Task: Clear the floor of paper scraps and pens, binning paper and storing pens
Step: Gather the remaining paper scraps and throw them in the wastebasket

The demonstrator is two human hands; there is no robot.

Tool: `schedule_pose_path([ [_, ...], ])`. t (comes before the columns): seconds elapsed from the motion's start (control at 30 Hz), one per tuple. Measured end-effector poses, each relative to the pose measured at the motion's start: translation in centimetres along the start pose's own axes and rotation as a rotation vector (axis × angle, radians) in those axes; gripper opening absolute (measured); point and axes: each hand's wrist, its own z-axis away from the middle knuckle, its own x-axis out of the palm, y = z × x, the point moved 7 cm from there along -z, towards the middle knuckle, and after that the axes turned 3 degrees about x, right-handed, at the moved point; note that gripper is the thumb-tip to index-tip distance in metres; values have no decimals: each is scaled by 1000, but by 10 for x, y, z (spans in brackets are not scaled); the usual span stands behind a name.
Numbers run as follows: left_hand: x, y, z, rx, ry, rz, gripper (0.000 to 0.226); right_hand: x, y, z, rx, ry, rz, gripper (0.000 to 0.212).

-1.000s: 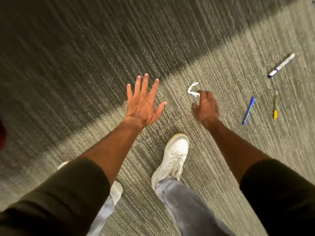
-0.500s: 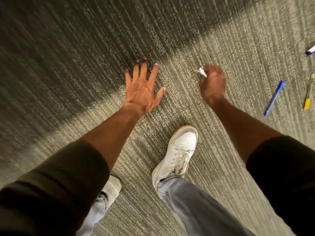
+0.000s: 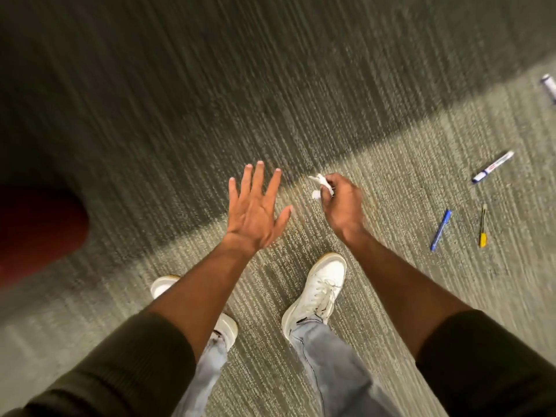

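Observation:
My right hand [image 3: 341, 203] is closed around a crumpled white paper scrap [image 3: 322, 183], which sticks out past the fingers above the carpet. My left hand [image 3: 255, 210] hovers flat beside it with fingers spread and nothing in it. On the carpet to the right lie a blue pen [image 3: 440, 230], a thin pen with a yellow cap [image 3: 483, 225] and a white marker with a dark blue cap [image 3: 492, 167]. Another white marker [image 3: 549, 87] is cut off by the right edge.
Grey ribbed carpet [image 3: 301, 85] fills the view, darker in shadow at the top. A dark red rounded object [image 3: 36, 233] sits at the left edge. My two white shoes [image 3: 319, 291] stand below the hands.
My right hand closed on the paper scrap and lifted it off the carpet. The view pulled back and shifted, bringing the markers and the red object into sight.

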Motion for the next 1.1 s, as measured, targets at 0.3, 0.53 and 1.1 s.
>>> schedule_pose_path([
  [0.3, -87, -116, 96, -201, 110, 70, 76, 33, -178, 58, -75, -37, -190, 24],
  [0.53, -123, -226, 180, -382, 220, 111, 76, 96, -299, 111, -221, -124, -175, 21],
  [1.1, -92, -423, 380, -840, 320, 319, 76, 286, -496, 254, -479, -459, -68, 30],
])
